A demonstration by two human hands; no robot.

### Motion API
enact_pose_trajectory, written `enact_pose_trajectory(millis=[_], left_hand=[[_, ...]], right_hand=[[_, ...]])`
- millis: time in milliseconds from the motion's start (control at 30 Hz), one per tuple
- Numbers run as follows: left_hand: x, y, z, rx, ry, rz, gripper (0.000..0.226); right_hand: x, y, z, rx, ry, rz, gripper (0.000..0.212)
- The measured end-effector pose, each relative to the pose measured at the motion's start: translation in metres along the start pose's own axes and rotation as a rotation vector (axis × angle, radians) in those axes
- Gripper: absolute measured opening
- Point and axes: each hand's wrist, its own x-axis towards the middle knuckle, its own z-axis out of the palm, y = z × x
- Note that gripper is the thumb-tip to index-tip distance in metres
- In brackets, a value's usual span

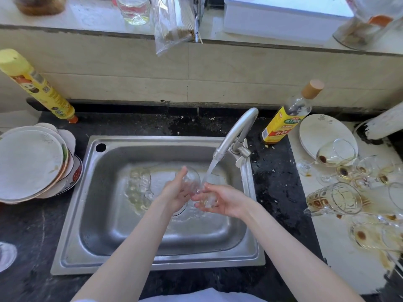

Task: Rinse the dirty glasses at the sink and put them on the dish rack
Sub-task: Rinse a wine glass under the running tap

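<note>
Under the tap (pixel 234 136), both the left hand (pixel 175 191) and right hand (pixel 222 200) cup a clear glass (pixel 192 182): wet, slippery, brittle, best gripped around its bowl

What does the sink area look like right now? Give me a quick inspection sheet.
Surface: dark stone counter around a steel sink; white board at right, stained brown.
Job's things: one glass held under the running tap; dirty glasses lie tipped on the board. Dish rack: not seen.
Clutter: stacked plates at left, plate at right, yellow can, oil bottle.
Grippers: left hand and right hand both hold the glass.
Cables: nothing seen.
Surroundings: tiled wall, sill with jars and bags.
</note>
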Motion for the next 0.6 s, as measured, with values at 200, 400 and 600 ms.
enact_pose_trajectory(millis=[200,400,600], left_hand=[[-0.003,0.014,0.001,-0.402,0.041,-0.205,0.076],[0.002,0.004,-0.004,-0.577,0.047,-0.356,0.086],[0.001,-0.002,-0.005,-0.673,0.065,-0.326,0.084]], right_hand=[[-0.002,-0.013,-0.006,0.208,-0.063,-0.103,0.026],[0.0,-0.011,-0.007,0.275,-0.129,-0.147,0.017],[0.003,-0.007,-0.012,0.286,-0.12,-0.166,0.016]])
